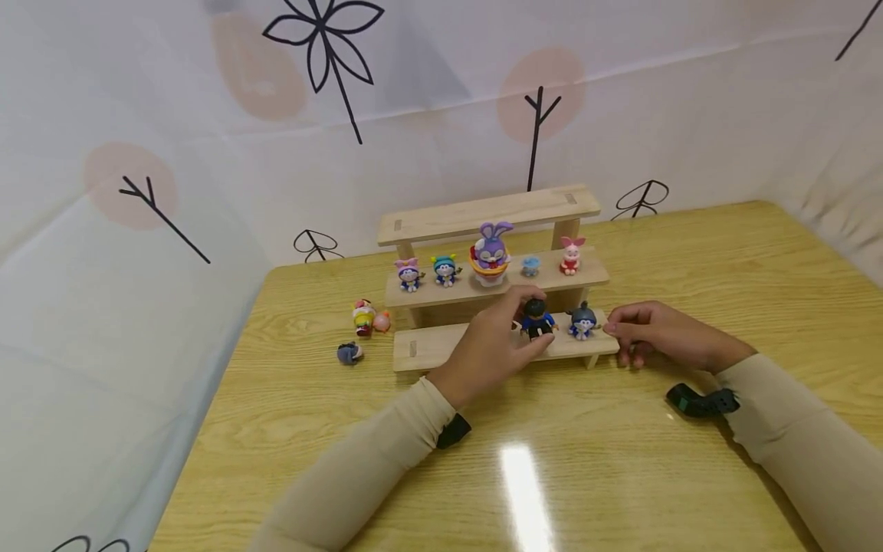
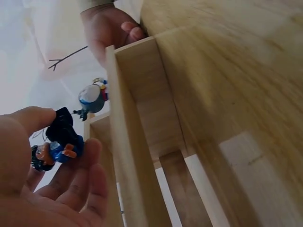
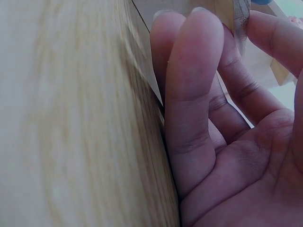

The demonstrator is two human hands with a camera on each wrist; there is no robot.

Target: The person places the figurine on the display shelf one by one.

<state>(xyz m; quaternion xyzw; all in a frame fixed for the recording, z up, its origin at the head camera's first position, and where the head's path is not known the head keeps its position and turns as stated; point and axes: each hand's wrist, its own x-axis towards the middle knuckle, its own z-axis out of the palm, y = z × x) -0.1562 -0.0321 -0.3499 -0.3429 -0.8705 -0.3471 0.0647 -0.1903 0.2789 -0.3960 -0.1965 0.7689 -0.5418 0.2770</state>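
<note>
My left hand point(image 1: 488, 345) pinches a small toy figure point(image 1: 535, 320) with black hair, a blue top and black legs, just at the lowest step of a wooden display shelf point(image 1: 434, 349). In the left wrist view the thumb and fingers hold this figure on its sides. Whether its base touches the step cannot be told. At the step's right end my right hand point(image 1: 655, 333) grips the board's edge between thumb and finger, its other fingers bent below. Between the hands a grey-hooded figurine point(image 1: 582, 322) stands on the same step.
On the middle step stand a pink-hatted figurine point(image 1: 409, 274), a green-hatted one point(image 1: 444, 270), a purple rabbit point(image 1: 490, 257), a small blue piece point(image 1: 530, 266) and a pink pig point(image 1: 571, 257). Left of the shelf lie a yellow-and-red figure point(image 1: 363, 317), an orange piece point(image 1: 382, 321) and a grey-blue figure point(image 1: 349, 353).
</note>
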